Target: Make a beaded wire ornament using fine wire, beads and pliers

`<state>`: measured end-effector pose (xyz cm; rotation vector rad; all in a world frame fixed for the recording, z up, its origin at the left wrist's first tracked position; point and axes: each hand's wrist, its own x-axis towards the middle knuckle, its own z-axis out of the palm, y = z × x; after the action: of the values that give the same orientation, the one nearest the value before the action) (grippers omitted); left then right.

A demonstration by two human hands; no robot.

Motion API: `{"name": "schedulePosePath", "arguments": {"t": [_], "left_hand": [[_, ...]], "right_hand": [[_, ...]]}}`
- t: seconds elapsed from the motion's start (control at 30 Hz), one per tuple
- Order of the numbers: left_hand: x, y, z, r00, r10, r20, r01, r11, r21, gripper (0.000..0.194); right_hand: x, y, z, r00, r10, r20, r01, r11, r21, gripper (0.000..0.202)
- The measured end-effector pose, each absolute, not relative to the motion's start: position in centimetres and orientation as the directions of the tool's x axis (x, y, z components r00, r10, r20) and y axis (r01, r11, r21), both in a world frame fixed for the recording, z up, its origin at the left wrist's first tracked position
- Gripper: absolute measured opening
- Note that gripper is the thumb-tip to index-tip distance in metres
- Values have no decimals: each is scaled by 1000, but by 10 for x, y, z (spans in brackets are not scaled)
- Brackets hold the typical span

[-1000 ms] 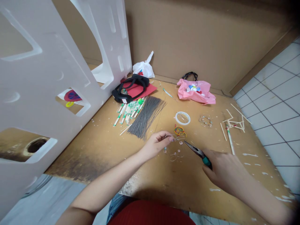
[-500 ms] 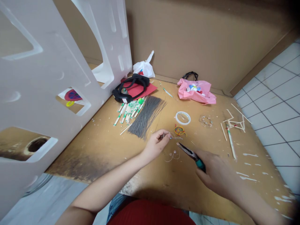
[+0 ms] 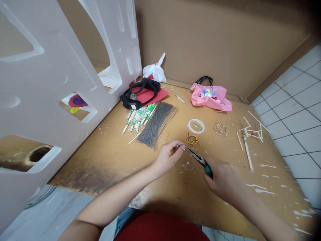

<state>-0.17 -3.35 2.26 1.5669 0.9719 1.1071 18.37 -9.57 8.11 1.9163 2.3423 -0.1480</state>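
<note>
Between thumb and fingers, my left hand [image 3: 168, 154] pinches a thin wire loop [image 3: 179, 145], with a small bead-like bit at the fingertips. My right hand [image 3: 225, 174] is wrapped round green-handled pliers [image 3: 202, 161]. The pliers' jaws point left, their tip right beside the left fingertips; whether they grip the wire I cannot tell. Below the pliers lies another thin curved strand with clear beads [image 3: 186, 166]. Just beyond the hands rest a yellow and red coil [image 3: 192, 139] and a white ring spool [image 3: 196, 126]. A beaded wire bracelet [image 3: 221, 129] lies to their right.
Grey wires [image 3: 157, 125] lie in a bundle left of the hands, beside wrapped chopsticks [image 3: 137, 118] and a black headset strap [image 3: 140, 93]. A pink bag [image 3: 211, 97] sits at the back. Joined sticks [image 3: 253, 134] are at right; a white plastic panel [image 3: 75, 60] stands at left.
My right hand has brought the pliers left and up, so their tip is now at the left fingertips. The left hand has shifted slightly right, still pinching the wire.
</note>
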Motion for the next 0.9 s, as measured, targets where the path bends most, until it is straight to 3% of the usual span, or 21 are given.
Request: {"name": "schedulePosePath", "arguments": {"t": [0.33, 0.5, 0.9], "left_hand": [[-2, -30, 20, 406, 904, 131, -29, -130, 991, 26], [-2, -31, 22, 429, 902, 40, -85, -4, 996, 26], [-3, -28, 24, 437, 899, -21, -152, 97, 984, 16]], "right_hand": [[187, -97, 75, -189, 980, -59, 979, 193, 68, 9], [187, -99, 73, -203, 979, -14, 974, 203, 98, 7], [190, -100, 66, -306, 946, 109, 941, 283, 183, 6]]}}
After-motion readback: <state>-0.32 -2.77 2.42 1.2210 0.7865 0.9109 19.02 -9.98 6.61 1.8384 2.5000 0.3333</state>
